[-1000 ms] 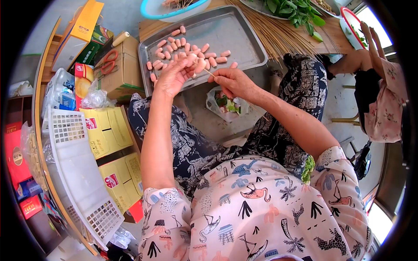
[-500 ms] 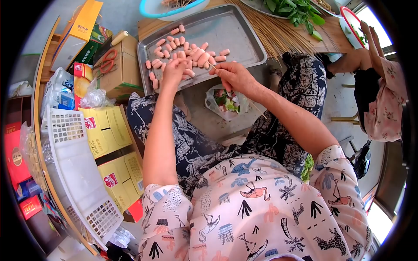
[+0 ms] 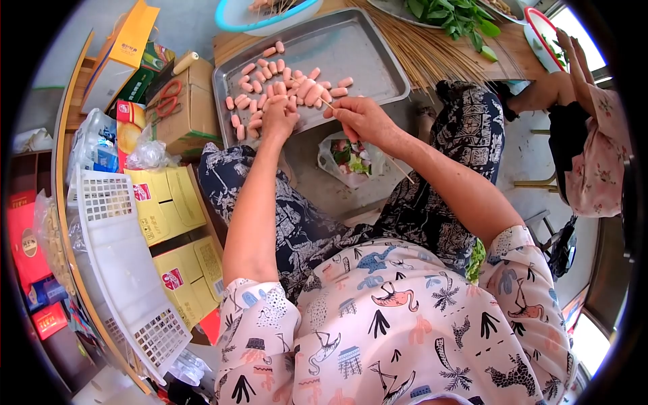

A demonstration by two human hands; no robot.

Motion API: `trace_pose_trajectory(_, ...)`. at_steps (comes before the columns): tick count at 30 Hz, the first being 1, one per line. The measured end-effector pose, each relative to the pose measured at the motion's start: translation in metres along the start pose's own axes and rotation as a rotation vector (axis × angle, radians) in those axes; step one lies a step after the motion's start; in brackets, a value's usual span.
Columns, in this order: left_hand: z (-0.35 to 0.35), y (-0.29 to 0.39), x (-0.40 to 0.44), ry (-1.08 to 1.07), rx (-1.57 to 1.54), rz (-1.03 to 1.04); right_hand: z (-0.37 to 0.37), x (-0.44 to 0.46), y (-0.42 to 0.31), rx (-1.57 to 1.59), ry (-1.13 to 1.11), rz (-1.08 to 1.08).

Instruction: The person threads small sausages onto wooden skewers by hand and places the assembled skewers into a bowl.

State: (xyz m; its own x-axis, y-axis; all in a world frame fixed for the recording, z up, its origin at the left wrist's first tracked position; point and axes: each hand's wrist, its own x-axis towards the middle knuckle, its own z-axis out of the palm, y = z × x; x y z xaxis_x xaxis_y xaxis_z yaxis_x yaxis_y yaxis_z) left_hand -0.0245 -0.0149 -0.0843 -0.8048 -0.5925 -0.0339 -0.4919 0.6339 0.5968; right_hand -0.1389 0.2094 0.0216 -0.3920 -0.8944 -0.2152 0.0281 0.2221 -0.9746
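Small pink sausages lie scattered over the left half of a metal tray. My right hand is closed on a thin wooden skewer, whose upper end carries sausages over the tray's near part. The skewer's lower end sticks out below the hand. My left hand is at the tray's near edge, left of the skewer, with its fingers curled together; what they hold, if anything, is hidden.
Loose skewers lie right of the tray, near green leaves. A blue-rimmed bowl stands behind. A plastic bag is below the tray. Scissors rest on a cardboard box. Another person's arm is at right.
My left hand has moved away from the skewer's sausages, down to the tray's near edge, and its fingers have curled in. My right hand has shifted slightly, still with the skewer.
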Motion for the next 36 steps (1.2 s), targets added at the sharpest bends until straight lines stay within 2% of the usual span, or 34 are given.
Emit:
trace_pose_trajectory(1, 0.001, -0.001, 0.002, 0.094, -0.132, 0.017, -0.001, 0.0, 0.0, 0.001, 0.002, -0.001)
trace_pose_trajectory(2, -0.003, 0.005, 0.001, 0.092, -0.131, 0.019, -0.001, -0.001, 0.0, 0.005, 0.0, -0.004)
trace_pose_trajectory(4, -0.014, 0.018, 0.002, 0.058, -0.631, -0.219, -0.001, -0.003, -0.001, 0.01, 0.0, -0.006)
trace_pose_trajectory(5, -0.024, 0.032, -0.003, 0.051, -0.738, -0.277, -0.001, -0.005, -0.003, 0.012, -0.014, 0.014)
trace_pose_trajectory(6, -0.029, 0.035, -0.005, 0.051, -0.738, -0.277, -0.001, -0.005, -0.004, 0.013, -0.03, 0.035)
trace_pose_trajectory(8, -0.038, 0.038, -0.006, 0.011, -1.093, -0.298, 0.0, -0.005, -0.002, 0.008, -0.041, 0.021)
trace_pose_trajectory(9, -0.041, 0.038, -0.006, 0.009, -1.137, -0.321, 0.0, -0.004, 0.0, 0.002, -0.053, 0.008)
trace_pose_trajectory(15, -0.049, 0.031, -0.006, -0.051, -1.332, -0.302, 0.002, -0.003, 0.003, -0.02, -0.102, -0.006)
trace_pose_trajectory(36, -0.049, 0.028, -0.006, -0.093, -1.38, -0.255, 0.004, -0.001, 0.008, -0.031, -0.142, 0.007)
